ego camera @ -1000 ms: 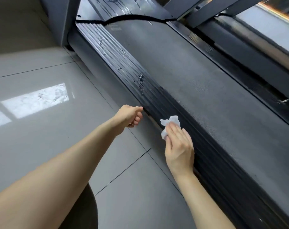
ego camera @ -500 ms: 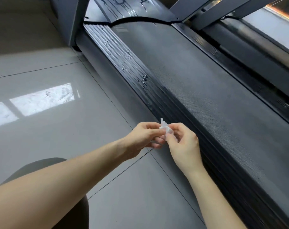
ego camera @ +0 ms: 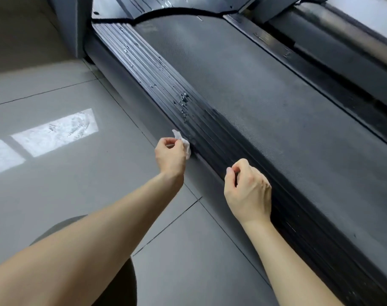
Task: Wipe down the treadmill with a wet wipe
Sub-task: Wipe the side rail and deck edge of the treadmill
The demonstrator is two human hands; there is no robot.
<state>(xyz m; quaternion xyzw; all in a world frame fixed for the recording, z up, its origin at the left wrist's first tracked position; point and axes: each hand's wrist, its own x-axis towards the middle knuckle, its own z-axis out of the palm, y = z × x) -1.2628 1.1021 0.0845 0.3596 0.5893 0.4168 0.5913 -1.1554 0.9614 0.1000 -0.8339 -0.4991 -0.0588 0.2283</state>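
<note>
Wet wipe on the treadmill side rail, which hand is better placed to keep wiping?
Left. The left hand already pinches the wet wipe against the ribbed side rail, just below the water droplets. The right hand holds nothing.

Ribbed side rail (ego camera: 166, 89) runs unobstructed from mid-frame to upper left, droplets only. Belt (ego camera: 265, 102) open across centre and right. Upright post (ego camera: 75, 25) at upper left closes the rail's far end; floor (ego camera: 88, 168) at left open.
</note>
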